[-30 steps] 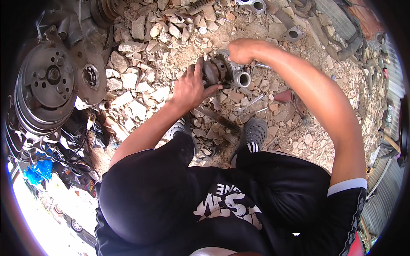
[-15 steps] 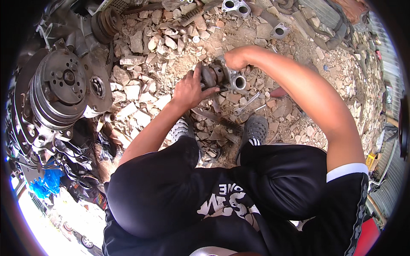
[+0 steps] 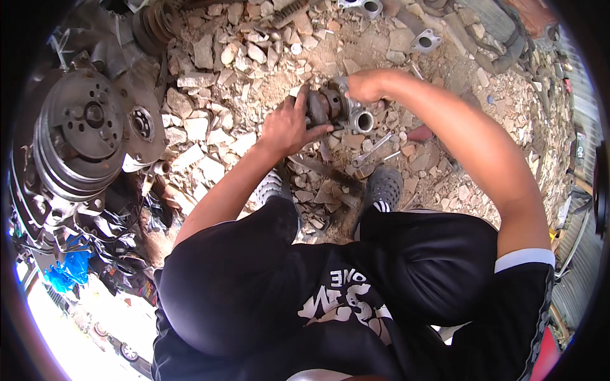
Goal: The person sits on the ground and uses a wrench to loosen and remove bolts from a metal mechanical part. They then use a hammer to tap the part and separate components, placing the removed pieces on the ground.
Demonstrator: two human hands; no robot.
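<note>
My left hand (image 3: 289,127) grips the near left end of a dark, greasy cylindrical metal assembly (image 3: 333,105) lying among broken rubble between my feet. A silver housing with a round open pipe (image 3: 363,122) is at its right end. My right hand (image 3: 368,86) has its fingers curled at the top of that housing; whatever is in them is hidden. Just below lie a wrench (image 3: 375,148) and a thin metal rod (image 3: 391,155), beside a reddish triangular piece (image 3: 421,133).
A large pulley and hub assembly (image 3: 89,120) stands at left above black plastic and a blue bag (image 3: 67,270). Flanged metal parts (image 3: 426,40) lie at the back among rubble (image 3: 210,76). A dark bar (image 3: 314,165) lies between my shoes. Corrugated sheet metal (image 3: 575,292) lines the right edge.
The camera view has shifted slightly. My right forearm and hand have moved a little about the housing, while my left hand keeps its grip on the assembly.
</note>
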